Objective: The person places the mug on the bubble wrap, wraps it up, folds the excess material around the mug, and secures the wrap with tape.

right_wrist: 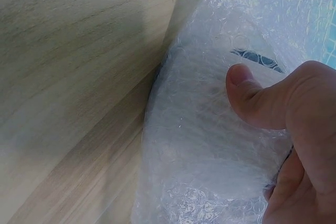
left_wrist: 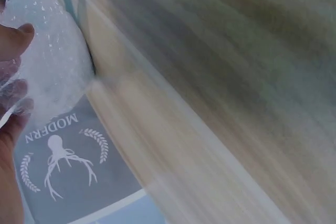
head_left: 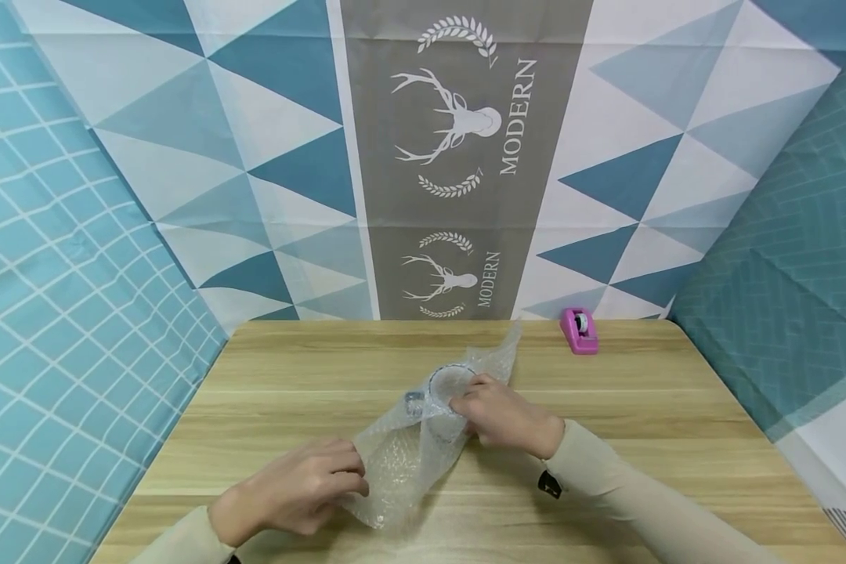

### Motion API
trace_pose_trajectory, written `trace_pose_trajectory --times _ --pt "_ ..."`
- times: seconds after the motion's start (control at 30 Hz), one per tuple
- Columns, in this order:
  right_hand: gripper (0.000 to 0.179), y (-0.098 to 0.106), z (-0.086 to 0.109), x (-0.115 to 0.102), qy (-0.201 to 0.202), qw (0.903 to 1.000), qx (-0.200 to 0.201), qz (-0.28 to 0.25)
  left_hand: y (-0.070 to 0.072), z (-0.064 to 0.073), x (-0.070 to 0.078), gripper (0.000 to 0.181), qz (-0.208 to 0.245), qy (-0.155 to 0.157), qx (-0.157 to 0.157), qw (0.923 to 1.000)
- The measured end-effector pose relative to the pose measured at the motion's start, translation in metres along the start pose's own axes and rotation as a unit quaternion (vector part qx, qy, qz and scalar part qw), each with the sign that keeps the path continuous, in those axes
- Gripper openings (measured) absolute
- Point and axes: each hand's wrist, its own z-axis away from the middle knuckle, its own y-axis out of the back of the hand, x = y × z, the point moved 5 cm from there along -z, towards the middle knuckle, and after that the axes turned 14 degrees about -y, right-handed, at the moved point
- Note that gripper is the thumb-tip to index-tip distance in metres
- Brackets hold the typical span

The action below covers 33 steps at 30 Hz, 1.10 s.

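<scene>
A white mug point(head_left: 449, 382) with a dark rim lies inside a sheet of bubble wrap point(head_left: 392, 470), and its handle point(head_left: 414, 403) points left. My right hand point(head_left: 499, 413) grips the mug through the wrap. In the right wrist view the thumb of my right hand point(right_wrist: 302, 114) presses on the wrapped side, just below a dark strip of the rim. At the near left, my left hand point(head_left: 306, 486) pinches the loose end of the sheet. Clear film covers some fingers of my left hand point(left_wrist: 13, 77) in the left wrist view.
A pink tape dispenser point(head_left: 580, 331) stands at the back right edge of the wooden table point(head_left: 289, 376). Behind the table hangs a patterned cloth point(head_left: 465, 157) with deer heads and triangles. Blue checked cloth point(head_left: 56, 274) borders the left side, green cloth point(head_left: 782, 298) the right.
</scene>
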Motion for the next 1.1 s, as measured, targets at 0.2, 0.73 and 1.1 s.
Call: trace_pose_trajectory --times 0.2,0.73,1.1 --pt "0.031 0.000 0.001 0.000 -0.004 0.9999 0.005 -0.010 0.002 -0.001 0.001 0.044 0.015 0.000 0.008 0.9999" --pt "0.032 0.001 0.002 0.000 0.000 0.9997 0.018 -0.015 0.010 -0.002 -0.001 0.006 0.023 -0.009 0.033 0.9992" --pt "0.034 0.000 0.000 -0.001 -0.006 0.9999 0.008 -0.014 0.013 -0.008 -0.003 0.011 0.021 -0.028 0.050 0.9982"
